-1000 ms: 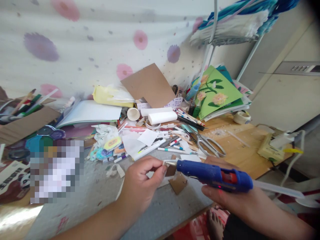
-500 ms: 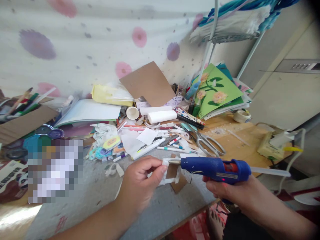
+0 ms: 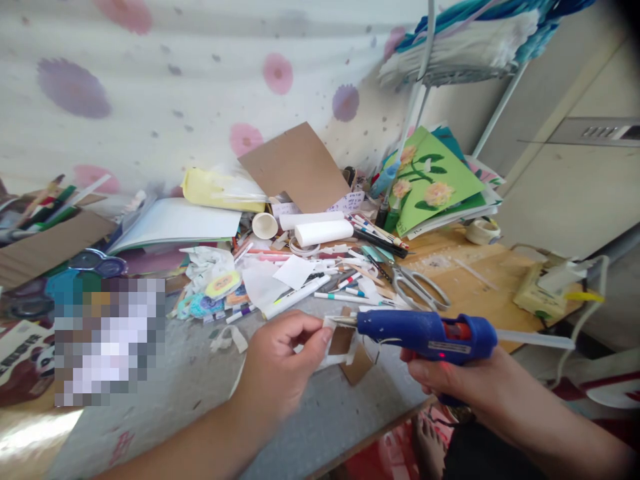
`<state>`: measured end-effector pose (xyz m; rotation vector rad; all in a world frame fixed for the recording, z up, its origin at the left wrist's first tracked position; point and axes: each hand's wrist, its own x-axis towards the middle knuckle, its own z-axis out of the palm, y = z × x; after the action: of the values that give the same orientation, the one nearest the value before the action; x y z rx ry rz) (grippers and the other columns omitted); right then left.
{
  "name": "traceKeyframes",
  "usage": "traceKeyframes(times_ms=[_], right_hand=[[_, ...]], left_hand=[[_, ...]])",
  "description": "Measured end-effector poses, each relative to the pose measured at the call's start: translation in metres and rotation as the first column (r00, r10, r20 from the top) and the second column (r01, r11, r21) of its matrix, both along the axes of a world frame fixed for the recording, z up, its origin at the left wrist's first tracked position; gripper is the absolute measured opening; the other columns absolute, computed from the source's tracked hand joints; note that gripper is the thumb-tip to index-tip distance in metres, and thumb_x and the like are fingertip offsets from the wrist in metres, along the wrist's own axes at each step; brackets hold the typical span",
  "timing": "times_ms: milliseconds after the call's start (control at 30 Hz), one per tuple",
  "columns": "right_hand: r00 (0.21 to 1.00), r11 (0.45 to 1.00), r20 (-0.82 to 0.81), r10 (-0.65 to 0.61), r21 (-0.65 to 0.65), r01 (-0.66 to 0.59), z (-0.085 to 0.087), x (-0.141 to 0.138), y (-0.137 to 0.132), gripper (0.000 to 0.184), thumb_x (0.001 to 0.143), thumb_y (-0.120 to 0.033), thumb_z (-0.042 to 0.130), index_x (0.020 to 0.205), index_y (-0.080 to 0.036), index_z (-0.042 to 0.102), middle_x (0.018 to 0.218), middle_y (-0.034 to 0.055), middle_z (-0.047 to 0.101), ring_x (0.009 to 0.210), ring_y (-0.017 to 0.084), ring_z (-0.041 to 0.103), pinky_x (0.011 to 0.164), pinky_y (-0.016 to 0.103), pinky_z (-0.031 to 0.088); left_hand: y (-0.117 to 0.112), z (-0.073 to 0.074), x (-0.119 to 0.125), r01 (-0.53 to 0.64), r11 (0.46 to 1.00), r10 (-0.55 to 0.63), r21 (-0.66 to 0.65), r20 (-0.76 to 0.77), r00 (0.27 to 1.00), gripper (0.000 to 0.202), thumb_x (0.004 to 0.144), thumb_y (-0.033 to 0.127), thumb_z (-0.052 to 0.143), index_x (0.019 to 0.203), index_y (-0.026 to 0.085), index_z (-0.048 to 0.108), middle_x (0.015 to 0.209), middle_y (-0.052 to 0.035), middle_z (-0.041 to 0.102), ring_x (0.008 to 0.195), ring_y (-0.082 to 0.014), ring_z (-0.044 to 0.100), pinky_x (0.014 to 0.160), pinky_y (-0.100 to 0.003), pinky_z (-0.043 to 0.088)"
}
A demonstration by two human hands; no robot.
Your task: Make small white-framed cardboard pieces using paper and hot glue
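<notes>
Far left: cardboard box (image 3: 55, 248) with pens, paint palette (image 3: 107, 267) just beside it, panda-print pack (image 3: 23, 363) nearer the front edge, then a pixelated patch, contents unreadable. Next, white paper pad (image 3: 175, 227), yellow package (image 3: 213, 190) behind, crumpled tissue (image 3: 207, 265) in front.

Then left hand (image 3: 280, 360) over the grey table cover (image 3: 200, 413): thumb and fingers closed in a tight pinch on small white piece (image 3: 327, 333). Held up clear of the clutter, roughly mid-view, with brown cardboard (image 3: 357, 370) showing behind and below. Beyond: paper cup (image 3: 265, 226), white roll (image 3: 324, 233), big brown sheet (image 3: 300, 163), loose markers (image 3: 333, 297).

At the white piece's upper right, metal nozzle (image 3: 349, 320) of blue glue gun (image 3: 410, 331), pointing left; contact hard to confirm. Gun roughly level, red light on, glue stick (image 3: 537, 339) out the back. Wrapped around its handle: right hand (image 3: 470, 380), firm grip.

Behind the gun, scissors (image 3: 423, 288). Further right, green flower card (image 3: 440, 180), tape roll (image 3: 483, 232), power strip (image 3: 540, 293) with white plug.
</notes>
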<state>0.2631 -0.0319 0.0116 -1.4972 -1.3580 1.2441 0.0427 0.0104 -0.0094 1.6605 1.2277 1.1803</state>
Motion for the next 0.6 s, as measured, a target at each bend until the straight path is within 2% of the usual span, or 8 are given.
traceKeyframes(times_ms=[200,367,600], right_hand=[[0.999,0.999,-0.034,0.006,-0.039,-0.007,-0.001,-0.001,0.003,0.027,0.067,-0.043,0.07,0.07,-0.018,0.062,0.061,-0.0016,0.054,0.055,0.011,0.045,0.048,0.023,0.037],[0.999,0.997,-0.037,0.008,-0.073,-0.011,-0.006,0.005,0.004,0.03,0.066,-0.047,0.069,0.07,-0.018,0.061,0.06,-0.0011,0.053,0.054,0.012,0.045,0.049,0.024,0.037],[0.979,0.992,-0.204,0.01,-0.123,-0.036,-0.004,0.007,0.001,0.029,0.063,-0.043,0.074,0.067,-0.016,0.062,0.056,-0.0024,0.052,0.05,0.009,0.043,0.047,0.022,0.034]], left_hand=[[0.0,0.0,-0.001,0.003,1.0,-0.003,0.021,-0.012,1.0,0.014,0.074,0.022,0.06,0.061,0.018,0.064,0.055,0.0022,0.056,0.052,-0.0104,0.048,0.048,-0.021,0.037],[0.0,0.001,-0.001,-0.001,1.0,0.001,-0.014,-0.009,1.0,0.014,0.073,0.024,0.061,0.062,0.018,0.065,0.055,0.0019,0.056,0.052,-0.011,0.048,0.047,-0.021,0.036],[0.001,-0.001,0.001,-0.017,0.998,0.016,-0.055,-0.009,1.0,0.016,0.073,0.026,0.061,0.059,0.018,0.063,0.052,0.0032,0.052,0.05,-0.01,0.044,0.044,-0.02,0.033]])
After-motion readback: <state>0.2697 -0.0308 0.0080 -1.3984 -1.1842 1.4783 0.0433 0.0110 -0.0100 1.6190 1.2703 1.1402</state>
